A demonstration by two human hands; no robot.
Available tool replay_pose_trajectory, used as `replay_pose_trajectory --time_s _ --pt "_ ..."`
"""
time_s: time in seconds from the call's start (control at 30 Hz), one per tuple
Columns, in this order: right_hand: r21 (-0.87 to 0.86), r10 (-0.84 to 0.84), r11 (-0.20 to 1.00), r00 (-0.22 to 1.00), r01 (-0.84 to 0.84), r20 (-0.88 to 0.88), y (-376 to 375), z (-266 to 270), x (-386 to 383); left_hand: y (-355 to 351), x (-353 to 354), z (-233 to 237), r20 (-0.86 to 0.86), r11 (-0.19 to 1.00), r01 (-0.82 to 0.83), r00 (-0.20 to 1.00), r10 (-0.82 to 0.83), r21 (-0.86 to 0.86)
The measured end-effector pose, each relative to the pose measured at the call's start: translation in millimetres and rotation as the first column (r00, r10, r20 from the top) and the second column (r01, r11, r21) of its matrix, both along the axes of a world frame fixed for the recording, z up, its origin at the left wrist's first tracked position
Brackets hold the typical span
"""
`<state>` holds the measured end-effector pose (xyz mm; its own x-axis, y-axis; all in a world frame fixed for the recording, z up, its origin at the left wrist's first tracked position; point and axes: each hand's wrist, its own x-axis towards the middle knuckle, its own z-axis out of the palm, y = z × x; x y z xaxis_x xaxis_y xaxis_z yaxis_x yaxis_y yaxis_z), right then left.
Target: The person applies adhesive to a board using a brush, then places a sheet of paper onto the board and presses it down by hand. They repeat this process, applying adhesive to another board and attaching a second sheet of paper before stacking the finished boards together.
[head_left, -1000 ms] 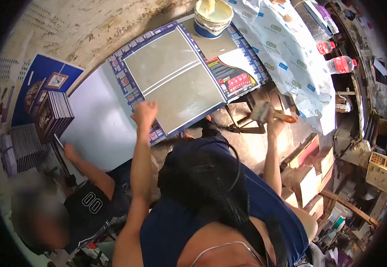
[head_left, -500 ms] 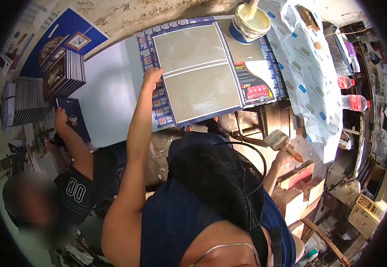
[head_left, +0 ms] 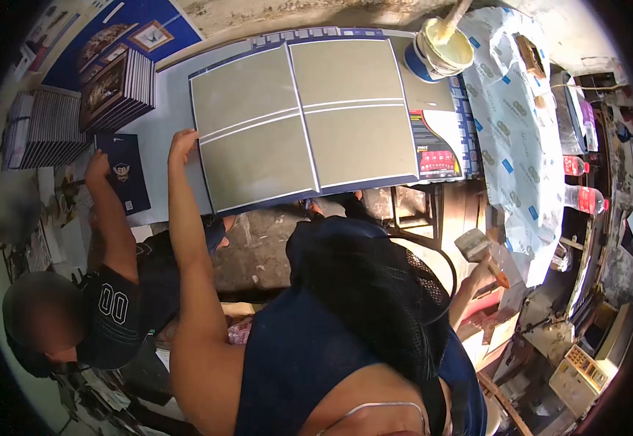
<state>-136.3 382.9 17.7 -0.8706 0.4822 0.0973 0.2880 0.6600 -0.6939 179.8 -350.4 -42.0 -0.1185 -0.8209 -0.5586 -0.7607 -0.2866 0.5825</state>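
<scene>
My left hand [head_left: 182, 147] is closed on the left edge of a flat cover sheet [head_left: 254, 156] with grey board panels, white lines and a dark blue border. To its right more grey panels [head_left: 356, 73] lie on the table, parted from it by a slanting white line and blue edge. Low at the right, my right hand [head_left: 482, 272] is closed around the handle of a wide flat brush [head_left: 472, 245], held away from the table. A bucket of pale paste [head_left: 438, 52] stands at the table's back right, with a stick-like handle rising from it.
On the left a co-worker's hand [head_left: 98, 164] rests on a dark blue book [head_left: 126, 178]. Behind it stand stacks of books [head_left: 116, 94]. Printed wrapping paper [head_left: 516, 138] covers the right side, near red-labelled bottles [head_left: 584, 199]. A stool [head_left: 414, 211] is under the table edge.
My left hand has moved left with the sheet's edge, and a second pair of grey panels now shows at the right. The brush stays in my right hand.
</scene>
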Motion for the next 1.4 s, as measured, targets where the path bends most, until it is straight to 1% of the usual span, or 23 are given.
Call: replay_pose_trajectory --time_s 0.13,0.23,0.3,0.33,0.37,0.4,0.43,0.47,0.5,0.57,0.63,0.67,0.7,0.77,0.8,0.9,0.93,0.97,1.07,1.2,1.27,1.3,1.4 --pt "-0.273 0.079 0.955 0.986 -0.117 -0.148 11.1 -2.0 -13.6 -60.0 63.5 -109.4 0.048 0.992 0.064 0.997 -0.059 -0.112" --pt "-0.239 0.015 0.971 0.998 -0.029 -0.057 -8.1 29.6 -25.2 -66.5 84.0 -160.5 0.209 0.962 0.143 0.973 -0.094 -0.232" --pt "-0.397 0.049 0.914 0.994 -0.086 -0.102 -19.0 47.7 -39.3 -63.8 97.1 -189.1 0.273 0.921 0.157 0.96 -0.058 -0.357" --pt "-0.475 0.064 0.872 0.99 -0.115 -0.122 -25.3 54.3 -47.6 -49.5 91.3 -177.8 0.233 0.903 0.023 0.969 0.086 -0.428" --pt "-0.606 0.016 0.792 0.996 -0.068 -0.09 -30.9 60.5 -63.0 -39.1 85.7 -161.5 0.171 0.928 -0.086 0.973 0.157 -0.362" --pt "-0.71 0.135 0.688 0.987 -0.154 -0.084 -24.8 56.2 -83.1 -29.8 85.9 -154.5 0.138 0.923 -0.094 0.978 0.156 -0.373" --pt "-0.648 0.218 0.722 0.968 -0.243 -0.122 -27.0 54.7 -103.0 -20.2 87.0 -147.9 0.105 0.917 -0.103 0.982 0.154 -0.385" --pt "-0.708 0.261 0.655 0.958 -0.265 -0.118 -30.6 53.5 -124.8 -9.8 89.5 -139.5 0.072 0.91 -0.111 0.986 0.152 -0.4" --pt "-0.763 0.302 0.584 0.947 -0.277 -0.113 -40.9 57.2 -143.1 1.2 95.2 -132.4 0.059 0.905 -0.128 0.984 0.166 -0.405" --pt "-0.944 0.375 0.244 0.919 -0.224 -0.121 -84.2 89.9 -178.5 33.0 110.8 -118.8 0.035 0.893 -0.167 0.979 0.199 -0.418" --pt "-0.882 0.535 0.195 0.8 -0.429 -0.271 -109.3 83.9 -232.2 77.6 126.6 -108.9 0.0 0.869 -0.271 0.955 0.297 -0.415" --pt "-0.944 0.488 0.135 0.85 -0.3 -0.2 -143.5 108.4 -239.1 84.1 156.3 -136.3 0.173 0.859 -0.06 0.97 0.17 -0.509" --pt "-0.941 0.555 0.022 0.787 -0.339 -0.27 -160.5 113.1 -260.4 104.1 176.2 -154.0 0.169 0.842 -0.077 0.966 0.195 -0.533" --pt "-0.914 0.614 -0.024 0.716 -0.405 -0.333 -197.3 126.6 -294.1 153.5 208.6 -161.4 0.324 0.826 0.207 0.946 -0.032 -0.524" --pt "-0.905 0.601 -0.019 0.718 -0.425 -0.35 -218.7 132.6 -307.4 183.7 222.8 -179.8 0.25 0.745 0.18 0.968 -0.019 -0.642" --pt "-0.835 0.609 -0.007 0.66 -0.55 -0.44 -269.1 126.3 -367.7 309.0 217.2 -165.8 0.091 0.832 -0.305 0.918 0.387 -0.464" --pt "-0.83 0.652 -0.084 0.599 -0.552 -0.465 -282.0 121.3 -390.7 348.7 208.9 -163.9 0.059 0.802 -0.437 0.864 0.5 -0.407" --pt "-0.821 0.652 -0.027 0.613 -0.57 -0.446 -296.2 109.9 -413.0 384.1 196.6 -158.9 0.03 0.759 -0.548 0.804 0.594 -0.352" --pt "-0.765 0.705 -0.051 0.52 -0.641 -0.483 -334.8 117.9 -418.7 464.2 153.0 -148.4 -0.039 0.625 -0.761 0.64 0.768 -0.176" --pt "-0.409 0.825 0.336 0.475 -0.848 -0.307 -383.0 102.3 -435.0 535.0 117.1 -141.1 -0.063 0.503 -0.863 0.505 0.861 -0.045" --pt "-0.247 0.892 0.294 0.358 -0.923 -0.276 -398.5 62.9 -462.3 547.7 101.1 -130.5 -0.075 0.477 -0.879 0.476 0.876 -0.005" --pt "-0.094 0.93 0.28 0.294 -0.955 -0.219 -395.5 73.8 -448.1 550.1 93.6 -127.5 -0.086 0.474 -0.881 0.472 0.878 0.003" --pt "0.096 0.936 0.302 0.275 -0.948 -0.22 -411.8 38.1 -447.5 555.0 78.5 -116.9 -0.106 0.465 -0.885 0.461 0.881 0.025"
